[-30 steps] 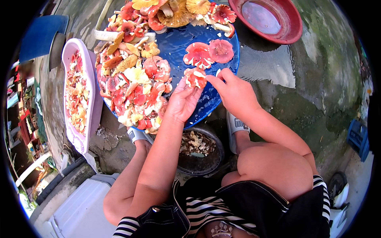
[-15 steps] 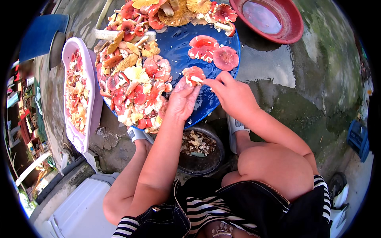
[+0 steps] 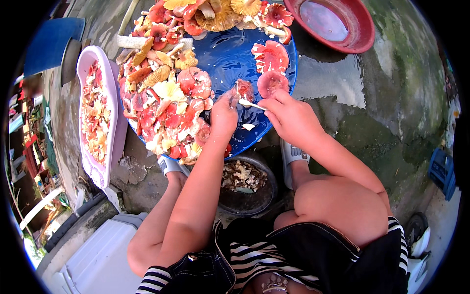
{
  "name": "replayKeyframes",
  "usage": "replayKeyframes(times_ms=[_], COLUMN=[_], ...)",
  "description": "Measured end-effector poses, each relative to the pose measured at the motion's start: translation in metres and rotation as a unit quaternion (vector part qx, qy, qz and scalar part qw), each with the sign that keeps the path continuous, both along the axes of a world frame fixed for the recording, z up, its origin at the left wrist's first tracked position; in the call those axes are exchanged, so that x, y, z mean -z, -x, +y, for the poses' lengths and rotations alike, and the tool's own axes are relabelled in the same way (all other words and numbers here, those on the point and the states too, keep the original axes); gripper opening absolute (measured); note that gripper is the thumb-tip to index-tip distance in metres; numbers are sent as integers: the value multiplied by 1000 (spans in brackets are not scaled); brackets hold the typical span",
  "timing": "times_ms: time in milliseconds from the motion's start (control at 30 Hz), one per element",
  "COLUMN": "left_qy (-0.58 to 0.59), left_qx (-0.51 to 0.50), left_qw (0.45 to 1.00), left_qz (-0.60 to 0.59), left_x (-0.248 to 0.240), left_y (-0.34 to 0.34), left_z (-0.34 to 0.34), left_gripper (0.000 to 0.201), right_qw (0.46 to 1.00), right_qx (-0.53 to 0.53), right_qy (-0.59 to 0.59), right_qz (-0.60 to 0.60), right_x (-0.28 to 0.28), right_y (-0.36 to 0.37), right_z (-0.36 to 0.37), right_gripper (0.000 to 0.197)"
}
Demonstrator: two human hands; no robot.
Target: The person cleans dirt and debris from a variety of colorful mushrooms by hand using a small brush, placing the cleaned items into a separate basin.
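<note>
A small red mushroom cap [image 3: 245, 90], blurred by motion, is in the closed fingers of my left hand [image 3: 225, 115], above the blue basin [image 3: 220, 51]. My right hand [image 3: 290, 113] pinches a slim white tool [image 3: 253, 105] with a rounded end; its exact kind does not show. The tool's end points at the left fingers. Beyond my right fingers lie a pink-red mushroom cap [image 3: 270, 82] and a larger red cap [image 3: 270, 57] with pale cracks. Red and yellow mushrooms [image 3: 169, 105] crowd the basin's left side and far edge. A pale scrap [image 3: 248, 127] lies near the basin's front.
Left of the basin stands a pink tub [image 3: 113, 117] full of mushroom pieces. A dark bowl [image 3: 267, 196] of trimmings sits between my feet. At the far right is a red basin [image 3: 360, 36] with liquid; a blue stool [image 3: 441, 171] stands farther right on wet concrete.
My left hand has turned over and lowered with the small cap. The right hand has moved slightly right and down, showing the white tool. Both caps beside it have shifted.
</note>
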State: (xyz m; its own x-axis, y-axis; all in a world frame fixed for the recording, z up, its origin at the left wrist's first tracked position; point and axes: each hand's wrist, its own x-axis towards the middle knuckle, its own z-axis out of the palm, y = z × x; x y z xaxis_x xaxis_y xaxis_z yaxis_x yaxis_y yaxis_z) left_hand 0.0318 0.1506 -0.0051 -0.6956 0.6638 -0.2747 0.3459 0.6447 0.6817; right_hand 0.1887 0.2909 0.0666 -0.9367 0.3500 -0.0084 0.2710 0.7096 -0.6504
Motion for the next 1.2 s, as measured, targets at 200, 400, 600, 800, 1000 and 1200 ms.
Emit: replayKeyframes(times_ms=[200, 400, 600, 800, 1000, 1200], left_qy=[130, -196, -217, -337, -453, -485], left_qx=[-55, -271, -283, -256, -295, -394], left_qw=[989, 664, 751, 797, 733, 711], left_qz=[-36, -669, -555, -431, -412, -321], left_x=[4, -18, -59, -93, -127, -173], left_y=[3, 28, 13, 33, 160, 229], left_z=[2, -9, -2, -21, -124, -182], left_gripper=[28, 25, 22, 21, 21, 42], right_qw=[995, 956, 951, 948, 941, 933], right_qx=[65, 116, 118, 131, 167, 187], right_qy=[76, 253, 272, 265, 273, 288], right_qz=[11, 91, 90, 113, 106, 104], right_x=[-1, 13, 6, 6, 16, 14], right_y=[1, -3, 1, -3, -14, -12], right_z=[2, 4, 6, 8, 18, 14], right_gripper=[18, 20, 21, 22, 23, 22])
